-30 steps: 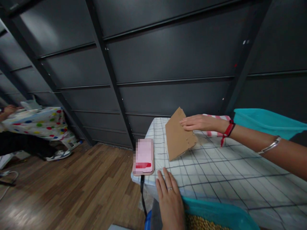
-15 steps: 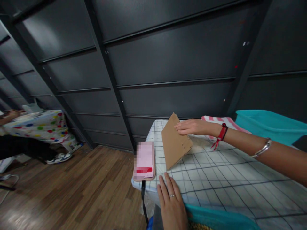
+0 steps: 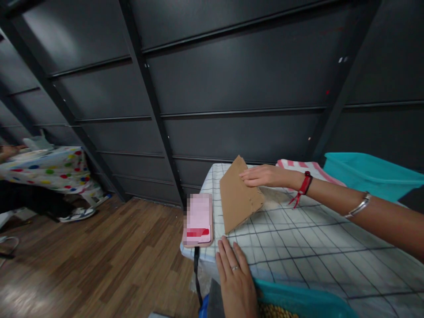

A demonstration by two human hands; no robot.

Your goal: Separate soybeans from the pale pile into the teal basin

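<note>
A piece of brown cardboard (image 3: 236, 194) stands tilted on the checked tablecloth, its lower edge against the cloth. My right hand (image 3: 260, 176) grips it from the right side, fingers laid together over its face; the thumb is hidden behind. My left hand (image 3: 235, 276) lies flat at the table's near edge, fingers stretched out, holding nothing. Just beside that hand, at the bottom of the view, is a teal bin (image 3: 301, 293) with small yellowish-brown grains (image 3: 276, 310) inside. A pale tan patch, too unclear to name, shows on the cloth behind the cardboard.
A pink phone (image 3: 198, 221) lies at the table's left corner, with a black strap (image 3: 197, 276) hanging below. Another teal bin (image 3: 367, 172) and a pink-striped cloth (image 3: 308, 168) are at the back right. A dark panelled wall (image 3: 245, 84) rises behind. Far left, another person sits by a dotted tablecloth (image 3: 56, 170).
The cardboard has shifted very slightly left along with my right hand. My left hand stays flat in about the same place. The whole view has moved a little.
</note>
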